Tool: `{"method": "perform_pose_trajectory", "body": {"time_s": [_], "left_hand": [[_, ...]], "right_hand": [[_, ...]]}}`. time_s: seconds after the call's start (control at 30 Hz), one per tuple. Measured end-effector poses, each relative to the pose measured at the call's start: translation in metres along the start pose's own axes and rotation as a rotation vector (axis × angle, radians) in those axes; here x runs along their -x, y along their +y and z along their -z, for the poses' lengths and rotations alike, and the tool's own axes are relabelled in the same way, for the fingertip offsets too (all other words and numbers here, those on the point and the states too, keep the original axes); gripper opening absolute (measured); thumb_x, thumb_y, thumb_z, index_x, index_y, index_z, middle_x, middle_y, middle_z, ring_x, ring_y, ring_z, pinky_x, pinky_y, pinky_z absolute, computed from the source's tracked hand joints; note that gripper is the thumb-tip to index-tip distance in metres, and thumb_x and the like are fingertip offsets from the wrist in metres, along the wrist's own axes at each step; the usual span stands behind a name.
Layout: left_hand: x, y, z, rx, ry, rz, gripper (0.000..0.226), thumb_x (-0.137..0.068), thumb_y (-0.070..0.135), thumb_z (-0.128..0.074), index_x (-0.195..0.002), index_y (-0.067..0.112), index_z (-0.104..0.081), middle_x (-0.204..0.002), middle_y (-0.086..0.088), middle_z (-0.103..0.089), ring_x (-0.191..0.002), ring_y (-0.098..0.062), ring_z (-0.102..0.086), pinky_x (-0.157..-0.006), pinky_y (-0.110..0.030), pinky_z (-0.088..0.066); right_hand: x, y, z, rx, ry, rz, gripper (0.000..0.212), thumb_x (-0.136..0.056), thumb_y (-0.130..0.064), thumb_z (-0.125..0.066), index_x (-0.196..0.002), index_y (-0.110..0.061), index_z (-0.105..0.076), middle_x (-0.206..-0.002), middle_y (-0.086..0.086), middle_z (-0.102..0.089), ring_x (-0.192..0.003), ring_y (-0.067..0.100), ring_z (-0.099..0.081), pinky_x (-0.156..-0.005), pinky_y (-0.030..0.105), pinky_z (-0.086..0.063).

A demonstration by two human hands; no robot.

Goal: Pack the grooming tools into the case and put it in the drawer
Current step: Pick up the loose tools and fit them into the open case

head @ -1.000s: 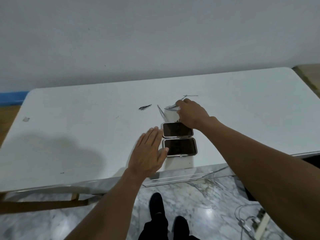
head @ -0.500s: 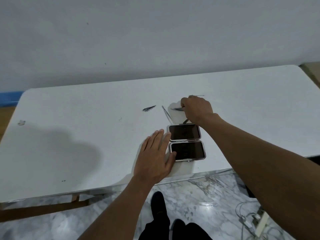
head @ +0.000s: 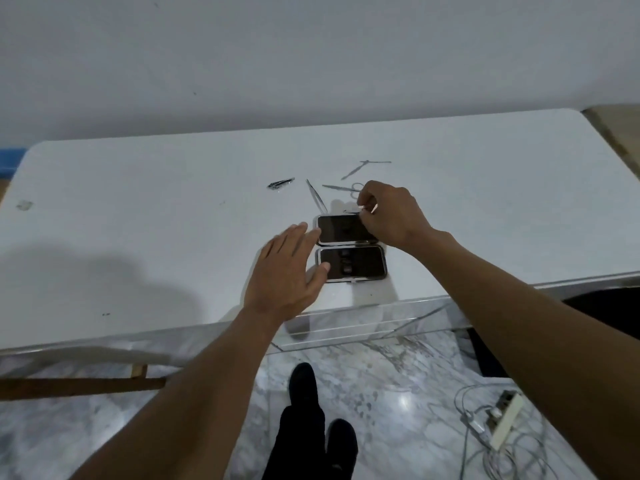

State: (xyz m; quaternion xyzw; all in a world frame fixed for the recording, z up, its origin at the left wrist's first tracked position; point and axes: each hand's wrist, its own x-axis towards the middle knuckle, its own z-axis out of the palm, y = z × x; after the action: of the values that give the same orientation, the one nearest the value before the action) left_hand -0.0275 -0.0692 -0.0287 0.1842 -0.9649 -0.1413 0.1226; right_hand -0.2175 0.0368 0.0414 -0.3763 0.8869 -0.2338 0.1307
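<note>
Far left on the white table (head: 138, 220): small pale scrap (head: 25, 205), well apart from everything else.

Mid-table, far side: nail clipper (head: 281, 183), lying alone.

Left hand (head: 284, 271): flat, fingers straight and a little spread, gripping nothing. Fingertips (head: 303, 227) reach the left rim of the case's far half; thumb rests on the left end of the near half.

Just right of the clipper: tweezers (head: 316, 199), tips pointing away, near end close to the case's far left corner.

Case (head: 360, 263): lies open flat near the table's front edge, two dark halves side by side, one far, one near. Contents too dark to tell.

Beyond the case: scissors (head: 346, 188), then two thin metal picks (head: 353, 171) crossing at their far ends.

Right hand (head: 388, 213): curled over the far right part of the case, thumb and forefinger pinching a thin metal tool (head: 352, 212) at the far rim; mostly hidden, kind unclear.

Lower right, on the marble floor (head: 381, 375): power strip (head: 505, 419) with tangled cables.
</note>
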Motion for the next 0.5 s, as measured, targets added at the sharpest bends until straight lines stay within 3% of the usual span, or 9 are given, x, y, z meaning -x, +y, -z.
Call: {"method": "perform_pose_trajectory", "body": {"time_s": [0.13,0.2,0.27,0.5], "left_hand": [[-0.010,-0.006,0.006,0.030,-0.007,0.034,0.060,-0.092,0.047,-0.036,-0.144,0.017,-0.042,-0.150,-0.007,-0.042,-0.140,-0.022,-0.035,-0.113,-0.037,-0.026],[0.053,0.029,-0.017,0.016,-0.023,-0.030,0.061,-0.092,0.048,-0.035,-0.145,0.018,-0.041,-0.151,-0.007,-0.041,-0.140,-0.022,-0.034,-0.114,-0.037,-0.026],[0.063,0.026,-0.021,0.029,-0.059,-0.008,0.062,-0.091,0.049,-0.034,-0.145,0.018,-0.041,-0.151,-0.007,-0.040,-0.141,-0.022,-0.033,-0.113,-0.036,-0.025],[0.048,0.021,-0.018,-0.005,-0.081,-0.015,0.064,-0.093,0.052,-0.030,-0.149,0.020,-0.034,-0.155,-0.007,-0.035,-0.144,-0.023,-0.028,-0.115,-0.039,-0.024]], "right_hand": [[0.025,0.000,0.007,-0.050,-0.007,-0.026,0.023,-0.087,-0.009,-0.060,-0.108,-0.014,-0.067,-0.102,0.004,-0.071,-0.093,0.024,-0.065,-0.084,0.028,-0.049],[0.110,0.027,-0.010,-0.001,-0.030,-0.035,0.021,-0.087,-0.005,-0.061,-0.104,-0.011,-0.071,-0.106,0.006,-0.072,-0.095,0.023,-0.065,-0.081,0.022,-0.045],[0.122,0.033,-0.016,-0.027,-0.060,-0.027,0.022,-0.087,-0.002,-0.060,-0.103,-0.009,-0.072,-0.107,0.008,-0.072,-0.095,0.023,-0.065,-0.079,0.019,-0.040],[0.118,0.038,-0.021,0.083,-0.065,0.006,0.021,-0.086,-0.002,-0.062,-0.103,-0.008,-0.072,-0.107,0.016,-0.065,-0.096,0.032,-0.063,-0.080,0.030,-0.046]]}}
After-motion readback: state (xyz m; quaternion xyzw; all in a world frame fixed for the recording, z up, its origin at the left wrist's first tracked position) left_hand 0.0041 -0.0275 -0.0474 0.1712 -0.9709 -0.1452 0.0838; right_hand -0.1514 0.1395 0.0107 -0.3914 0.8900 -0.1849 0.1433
